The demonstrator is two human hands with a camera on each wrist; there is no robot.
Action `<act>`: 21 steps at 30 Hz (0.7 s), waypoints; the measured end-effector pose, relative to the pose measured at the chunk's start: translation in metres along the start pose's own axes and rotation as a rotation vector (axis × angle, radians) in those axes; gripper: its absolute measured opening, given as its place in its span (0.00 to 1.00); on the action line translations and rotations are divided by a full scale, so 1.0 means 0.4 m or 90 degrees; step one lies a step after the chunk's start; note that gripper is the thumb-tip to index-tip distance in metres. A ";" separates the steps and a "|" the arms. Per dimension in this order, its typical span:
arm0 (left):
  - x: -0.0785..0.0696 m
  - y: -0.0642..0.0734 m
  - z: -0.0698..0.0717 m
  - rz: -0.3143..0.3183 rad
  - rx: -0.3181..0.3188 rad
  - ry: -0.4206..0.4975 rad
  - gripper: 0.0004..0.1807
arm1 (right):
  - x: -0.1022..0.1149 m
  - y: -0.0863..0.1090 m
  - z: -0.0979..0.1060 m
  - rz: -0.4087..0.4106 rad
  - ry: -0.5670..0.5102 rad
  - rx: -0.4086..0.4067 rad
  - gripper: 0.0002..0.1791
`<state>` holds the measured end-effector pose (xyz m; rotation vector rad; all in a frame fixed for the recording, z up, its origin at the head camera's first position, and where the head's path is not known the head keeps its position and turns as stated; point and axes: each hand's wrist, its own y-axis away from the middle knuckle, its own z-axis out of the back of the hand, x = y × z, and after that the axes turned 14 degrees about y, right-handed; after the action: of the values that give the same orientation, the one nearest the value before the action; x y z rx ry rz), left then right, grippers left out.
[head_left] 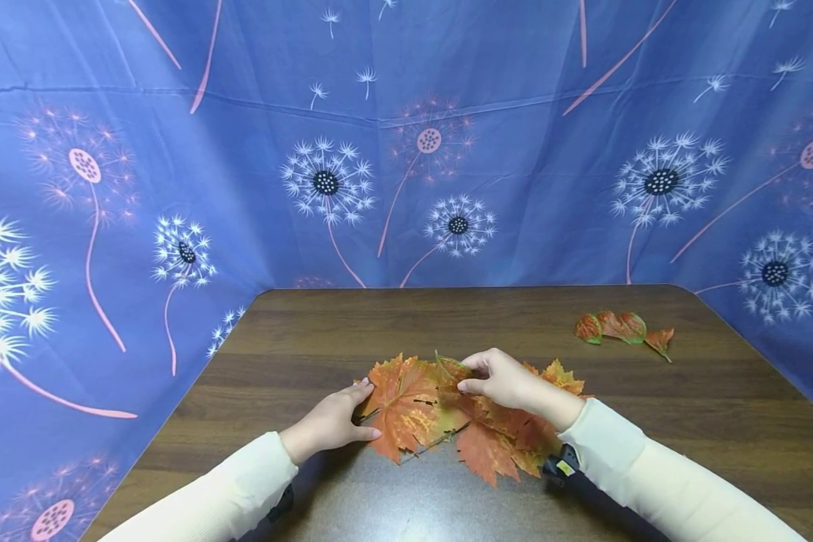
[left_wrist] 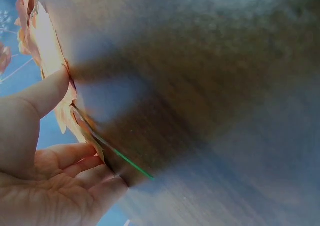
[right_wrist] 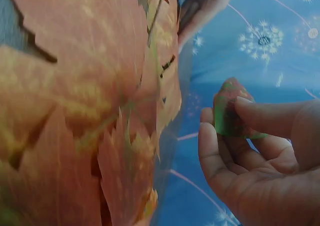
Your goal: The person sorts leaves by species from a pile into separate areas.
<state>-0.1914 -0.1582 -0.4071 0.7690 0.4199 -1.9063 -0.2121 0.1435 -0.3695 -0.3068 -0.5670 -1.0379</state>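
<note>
A small red-and-green leaf (right_wrist: 224, 108) is pinched between the thumb and fingers of the right hand (head_left: 504, 380), at the far side of a cluster of orange maple leaves (head_left: 401, 406). The left hand (head_left: 328, 423), thumb and fingers spread wide, touches the cluster's left end. Beyond the cluster, rightward, lie more small leaves (head_left: 630, 327). Beneath it is a brown table (head_left: 298, 320); behind, a blue dandelion-print cloth (head_left: 542, 196).

Room, rear: we list a wide strip of table (head_left: 413, 320) between the big leaves (head_left: 401, 403) and the blue cloth (head_left: 535, 248); small leaves (head_left: 632, 328) occupy its right part. Room, front: we count table between the left sleeve (head_left: 223, 489) and right sleeve (head_left: 671, 470). Obstacles: big leaves, centre; left hand (head_left: 332, 424) at their left edge; right hand (head_left: 504, 380), pinching a leaf (right_wrist: 226, 117), above; cloth walling three sides.
</note>
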 end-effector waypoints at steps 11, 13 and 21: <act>-0.007 0.004 0.000 0.006 0.001 0.005 0.45 | -0.033 -0.008 0.041 -0.024 0.008 -0.052 0.19; -0.008 0.004 0.000 0.006 -0.001 0.005 0.45 | -0.035 -0.008 0.044 -0.035 -0.002 -0.059 0.21; -0.008 0.006 -0.002 -0.001 -0.003 -0.006 0.44 | -0.047 -0.002 0.056 -0.046 -0.026 -0.082 0.21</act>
<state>-0.1881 -0.1566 -0.4052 0.7570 0.4187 -1.9086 -0.2266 0.1677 -0.3621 -0.4246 -0.5526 -1.1428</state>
